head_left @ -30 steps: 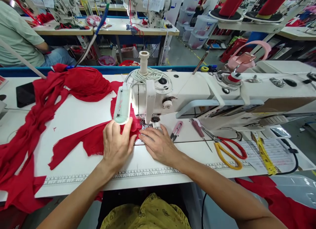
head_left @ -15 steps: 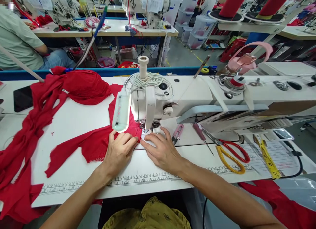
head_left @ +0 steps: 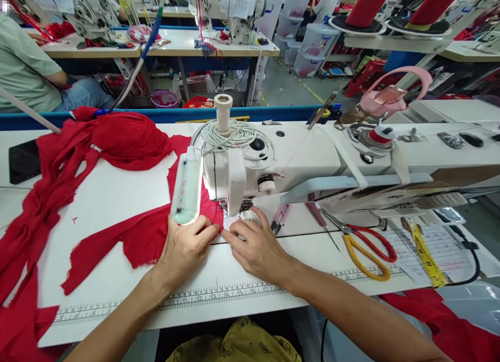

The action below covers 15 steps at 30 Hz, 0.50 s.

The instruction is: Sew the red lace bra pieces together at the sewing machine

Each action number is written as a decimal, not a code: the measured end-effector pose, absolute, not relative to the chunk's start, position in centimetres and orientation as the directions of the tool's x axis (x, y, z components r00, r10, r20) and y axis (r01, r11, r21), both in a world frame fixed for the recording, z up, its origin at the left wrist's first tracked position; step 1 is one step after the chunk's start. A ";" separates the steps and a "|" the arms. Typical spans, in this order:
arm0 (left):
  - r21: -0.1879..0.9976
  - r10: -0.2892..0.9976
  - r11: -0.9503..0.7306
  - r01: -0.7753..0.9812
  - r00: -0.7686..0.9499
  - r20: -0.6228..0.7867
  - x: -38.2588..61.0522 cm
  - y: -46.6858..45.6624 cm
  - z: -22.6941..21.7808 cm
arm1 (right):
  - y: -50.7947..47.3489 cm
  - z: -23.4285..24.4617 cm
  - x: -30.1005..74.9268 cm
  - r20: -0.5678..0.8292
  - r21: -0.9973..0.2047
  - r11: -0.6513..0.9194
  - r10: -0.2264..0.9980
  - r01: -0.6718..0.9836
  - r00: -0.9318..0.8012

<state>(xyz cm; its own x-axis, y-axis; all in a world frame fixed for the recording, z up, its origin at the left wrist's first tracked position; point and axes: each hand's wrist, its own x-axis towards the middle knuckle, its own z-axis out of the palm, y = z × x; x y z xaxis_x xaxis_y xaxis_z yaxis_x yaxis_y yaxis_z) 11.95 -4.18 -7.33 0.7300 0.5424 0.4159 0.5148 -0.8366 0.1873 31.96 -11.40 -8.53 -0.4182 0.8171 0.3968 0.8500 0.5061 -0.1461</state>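
Observation:
A white sewing machine (head_left: 297,159) stands on the white table (head_left: 113,190). Red fabric (head_left: 128,237) runs from a heap at the left under the machine's needle. My left hand (head_left: 185,247) lies flat on the fabric just left of the presser foot, fingers stretched out and pressing the cloth down. Just right of the needle, my right hand (head_left: 255,245) rests on the table, fingers spread, its fingertips touching the fabric edge and a small white part at the foot.
Pink thread snips (head_left: 279,219), a seam tool and red-and-yellow scissors (head_left: 363,247) lie right of my hands, with a yellow tape measure (head_left: 424,252) further right. A black phone (head_left: 23,161) lies far left. Another person (head_left: 27,65) sits at the bench behind.
Both hands have stayed at the presser foot, shifting slightly as the fabric edge is adjusted. The camera has tipped a little, so everything sits lower in view.

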 end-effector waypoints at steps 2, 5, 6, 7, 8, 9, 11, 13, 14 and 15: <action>0.242 0.567 -0.823 0.513 0.723 0.395 11.8 -4.0 -7.5 | -11.4 -8.5 32.0 0.402 -0.151 0.511 0.814 0.846 -0.419; 0.233 0.600 -0.792 0.564 0.650 0.467 11.4 -4.0 -7.8 | -11.4 -8.6 32.1 0.409 -0.155 0.514 0.810 0.843 -0.419; 0.184 0.599 -0.772 0.609 0.598 0.532 11.3 -4.2 -7.9 | -11.4 -8.6 32.1 0.413 -0.156 0.515 0.809 0.843 -0.418; 0.129 0.576 -0.755 0.643 0.557 0.599 11.2 -4.4 -8.0 | -11.4 -8.6 32.1 0.416 -0.159 0.516 0.808 0.842 -0.417; 0.082 0.537 -0.754 0.651 0.540 0.648 11.1 -4.8 -8.0 | -11.4 -8.6 32.1 0.418 -0.161 0.515 0.808 0.842 -0.415; 0.048 0.490 -0.779 0.625 0.559 0.669 11.0 -5.2 -8.1 | -11.3 -8.6 32.1 0.418 -0.163 0.514 0.809 0.842 -0.413; 0.026 0.403 -0.868 0.496 0.672 0.621 11.1 -6.0 -8.1 | -11.3 -8.5 32.1 0.409 -0.166 0.511 0.814 0.843 -0.412; 0.032 0.365 -0.910 0.413 0.766 0.529 11.2 -6.6 -8.1 | -11.3 -8.5 32.1 0.400 -0.163 0.507 0.818 0.847 -0.413; 0.019 0.370 -0.909 0.417 0.784 0.498 11.3 -6.7 -8.2 | -11.3 -8.4 32.0 0.397 -0.158 0.506 0.819 0.848 -0.414; -0.006 0.377 -0.902 0.432 0.794 0.478 11.2 -6.7 -8.2 | -11.3 -8.4 32.0 0.395 -0.153 0.506 0.819 0.849 -0.417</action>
